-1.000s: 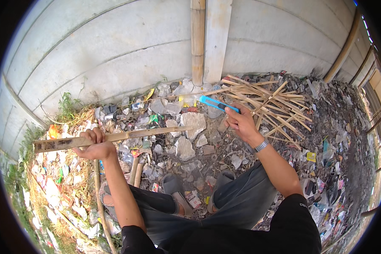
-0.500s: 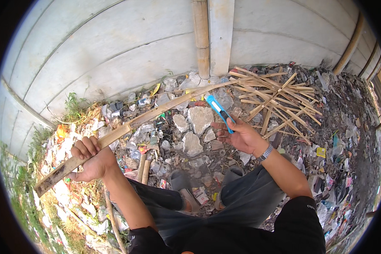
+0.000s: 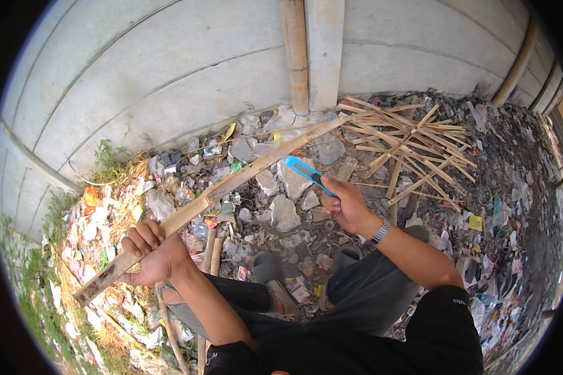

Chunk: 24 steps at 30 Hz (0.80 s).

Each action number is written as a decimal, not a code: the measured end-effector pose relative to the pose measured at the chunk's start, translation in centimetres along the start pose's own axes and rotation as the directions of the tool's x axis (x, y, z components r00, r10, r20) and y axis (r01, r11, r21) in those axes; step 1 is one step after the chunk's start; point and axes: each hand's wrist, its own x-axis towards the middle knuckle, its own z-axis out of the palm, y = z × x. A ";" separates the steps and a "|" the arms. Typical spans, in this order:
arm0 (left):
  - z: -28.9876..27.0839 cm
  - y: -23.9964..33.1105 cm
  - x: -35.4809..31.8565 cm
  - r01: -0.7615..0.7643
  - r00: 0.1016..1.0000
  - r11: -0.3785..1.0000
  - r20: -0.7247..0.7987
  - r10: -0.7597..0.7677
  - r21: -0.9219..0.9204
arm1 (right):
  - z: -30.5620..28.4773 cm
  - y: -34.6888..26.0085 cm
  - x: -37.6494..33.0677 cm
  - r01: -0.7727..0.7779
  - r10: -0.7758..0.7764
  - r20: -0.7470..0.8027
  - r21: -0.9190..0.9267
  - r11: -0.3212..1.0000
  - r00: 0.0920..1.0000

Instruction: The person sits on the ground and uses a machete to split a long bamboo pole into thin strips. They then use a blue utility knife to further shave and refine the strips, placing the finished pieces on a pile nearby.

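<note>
My left hand (image 3: pixel 156 255) is wrapped around the lower part of a long split bamboo strip (image 3: pixel 250 172). The strip slants up to the right from my left side, with a node partway along and a dark stain at its near end. Its far end reaches the edge of a pile of thin bamboo strips (image 3: pixel 413 147). In my closed right hand (image 3: pixel 351 207) is a blue utility knife (image 3: pixel 303 169). It points up and left, its front end close to the bamboo strip; I cannot tell whether the blade is out.
Broken concrete chunks (image 3: pixel 284 214) lie between my hands, past my sandalled feet (image 3: pixel 268 269). Litter covers the ground all round. A pale panel wall (image 3: pixel 187 81) with a bamboo pole (image 3: pixel 297 62) stands ahead. More bamboo poles (image 3: pixel 215 256) lie beside my left leg.
My left hand has moved right and slightly down with the bamboo strip. The fingers of my right hand have closed round the utility knife, which has tilted flatter and shifted left toward the strip.
</note>
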 end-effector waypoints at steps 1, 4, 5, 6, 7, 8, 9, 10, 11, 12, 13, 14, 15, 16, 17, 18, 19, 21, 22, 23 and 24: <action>0.0 0.1 0.0 -0.005 1.000 1.000 -0.002 0.005 -0.009 | -0.3 0.2 0.0 0.022 -0.022 -0.007 -0.004 1.000 1.000; 0.2 0.5 -0.7 -0.020 0.999 1.000 -0.027 0.019 -0.020 | 1.3 0.4 0.0 0.078 -0.067 -0.114 0.095 0.992 0.991; 0.5 0.4 -1.5 -0.019 0.999 1.000 -0.046 0.019 -0.017 | 1.9 0.4 0.0 0.099 -0.075 -0.166 0.145 0.985 0.983; 0.9 0.2 -2.4 -0.021 0.998 1.000 -0.063 0.020 -0.017 | 1.9 0.5 0.1 0.083 -0.058 -0.159 0.154 0.985 0.986; 1.1 0.0 -3.4 -0.013 0.999 1.000 -0.051 0.012 -0.017 | 1.6 0.6 0.3 0.067 -0.042 -0.154 0.165 0.984 0.987; 1.2 -0.2 -4.4 -0.004 0.999 1.000 -0.038 0.004 -0.018 | 1.4 0.7 0.4 0.052 -0.026 -0.149 0.175 0.983 0.989; 1.4 -0.5 -5.4 0.005 1.000 1.000 -0.028 -0.006 -0.011 | 1.8 0.9 0.6 0.082 -0.048 -0.202 0.162 0.983 0.978; 1.9 -0.9 -6.3 0.017 0.999 0.999 0.035 -0.015 -0.031 | 2.4 1.2 0.7 0.111 -0.070 -0.263 0.144 0.983 0.962; 2.4 -1.1 -7.1 0.027 0.999 0.999 0.037 -0.026 -0.031 | 2.8 1.5 0.8 0.139 -0.093 -0.323 0.124 0.982 0.942; 2.9 -1.4 -7.9 0.037 0.999 0.999 0.040 -0.036 -0.034 | 2.8 1.7 0.9 0.144 -0.087 -0.333 0.150 0.978 0.939; 3.3 -1.7 -8.6 0.047 0.998 0.998 0.044 -0.046 -0.038 | 2.6 2.1 1.0 0.149 -0.082 -0.343 0.176 0.973 0.936; 3.4 -2.0 -9.3 0.045 0.999 0.998 0.009 -0.045 -0.035 | 2.4 2.3 1.1 0.155 -0.076 -0.353 0.202 0.967 0.933; 3.5 -2.0 -9.6 0.061 0.998 0.998 0.034 -0.060 -0.034 | 2.2 2.3 1.1 0.180 -0.091 -0.376 0.210 0.961 0.922; 3.6 -2.0 -9.8 0.077 0.995 0.996 0.059 -0.075 -0.033 | 1.9 2.2 1.3 0.206 -0.105 -0.400 0.218 0.954 0.911; 3.6 -2.0 -9.9 0.094 0.992 0.995 0.083 -0.091 -0.032 | 1.7 2.0 1.4 0.231 -0.118 -0.424 0.225 0.947 0.898; 3.7 -2.1 -10.0 0.121 0.987 0.992 0.109 -0.117 -0.029 | 1.3 1.7 1.5 0.248 -0.129 -0.433 0.230 0.941 0.892; 3.6 -2.3 -10.0 0.149 0.980 0.989 0.134 -0.144 -0.026 | 1.0 1.4 1.6 0.264 -0.139 -0.443 0.234 0.936 0.886; 3.2 -2.5 -10.2 0.297 0.954 0.953 0.065 -0.293 -0.059 | 0.2 0.6 1.6 0.308 -0.194 -0.474 0.175 0.935 0.859; 2.0 -2.1 -10.3 0.406 0.912 0.908 -0.023 -0.410 -0.107 | -0.1 0.0 1.4 0.335 -0.242 -0.490 0.111 0.936 0.838; -0.8 -1.5 -10.2 0.508 0.861 0.846 0.060 -0.506 -0.164 | -0.4 -0.7 1.2 0.360 -0.290 -0.503 0.046 0.932 0.814; -3.6 -1.0 -10.1 0.609 0.793 0.767 0.143 -0.593 -0.201 | -0.6 -1.4 1.0 0.371 -0.301 -0.500 0.045 0.927 0.812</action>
